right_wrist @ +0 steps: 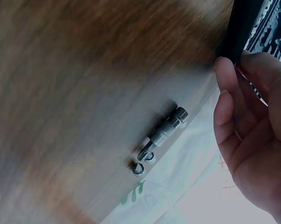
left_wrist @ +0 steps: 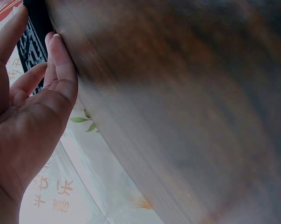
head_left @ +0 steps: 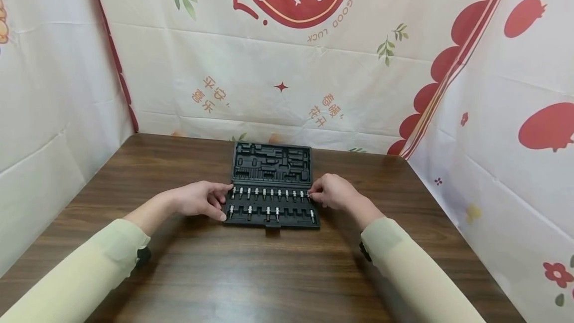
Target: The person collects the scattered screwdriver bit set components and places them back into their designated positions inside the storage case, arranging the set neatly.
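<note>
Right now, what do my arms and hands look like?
You're wearing long, plain, pale yellow-green sleeves: the left sleeve and right sleeve end in loose, slightly creased cuffs short of the wrists. A black item shows under each cuff, too hidden to identify. Your left hand and right hand are bare, with no gloves or rings visible.

Brown wood-grain counter [head_left: 251, 273] with an open black case [head_left: 271, 184].
The case rests toward the far side, its lid folded back; in the blurred right wrist view, loose metal pieces [right_wrist: 164, 132], probably bits or sockets, lie near the counter's edge.
</note>
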The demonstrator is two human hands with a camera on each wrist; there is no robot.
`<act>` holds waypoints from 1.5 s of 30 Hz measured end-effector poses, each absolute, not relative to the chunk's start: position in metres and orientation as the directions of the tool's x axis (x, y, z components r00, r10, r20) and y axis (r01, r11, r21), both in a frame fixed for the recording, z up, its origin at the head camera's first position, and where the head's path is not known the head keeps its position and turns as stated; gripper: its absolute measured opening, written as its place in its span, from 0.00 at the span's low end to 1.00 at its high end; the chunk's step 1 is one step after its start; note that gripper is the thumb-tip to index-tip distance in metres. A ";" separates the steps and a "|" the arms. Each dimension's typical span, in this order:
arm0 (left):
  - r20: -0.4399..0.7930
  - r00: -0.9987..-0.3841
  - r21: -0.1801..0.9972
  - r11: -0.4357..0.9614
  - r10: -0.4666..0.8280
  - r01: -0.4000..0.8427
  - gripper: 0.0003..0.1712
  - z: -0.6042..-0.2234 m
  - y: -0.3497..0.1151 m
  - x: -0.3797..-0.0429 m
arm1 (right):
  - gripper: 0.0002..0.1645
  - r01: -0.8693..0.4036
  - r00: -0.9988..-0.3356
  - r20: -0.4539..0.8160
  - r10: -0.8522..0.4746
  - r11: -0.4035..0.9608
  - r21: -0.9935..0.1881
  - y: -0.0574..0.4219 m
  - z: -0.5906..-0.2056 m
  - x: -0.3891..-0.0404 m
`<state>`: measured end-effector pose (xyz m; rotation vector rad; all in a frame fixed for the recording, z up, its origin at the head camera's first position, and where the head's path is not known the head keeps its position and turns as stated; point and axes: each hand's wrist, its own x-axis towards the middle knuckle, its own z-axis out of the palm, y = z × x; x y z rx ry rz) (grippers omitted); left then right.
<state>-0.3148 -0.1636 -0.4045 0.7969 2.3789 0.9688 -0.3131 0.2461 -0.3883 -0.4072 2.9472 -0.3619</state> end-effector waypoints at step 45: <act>-0.197 -0.753 0.711 0.620 0.627 0.331 0.56 -0.404 -0.162 -0.314 | 0.09 -0.206 -0.979 0.087 -0.186 0.876 -0.437 0.351 -0.382 -0.273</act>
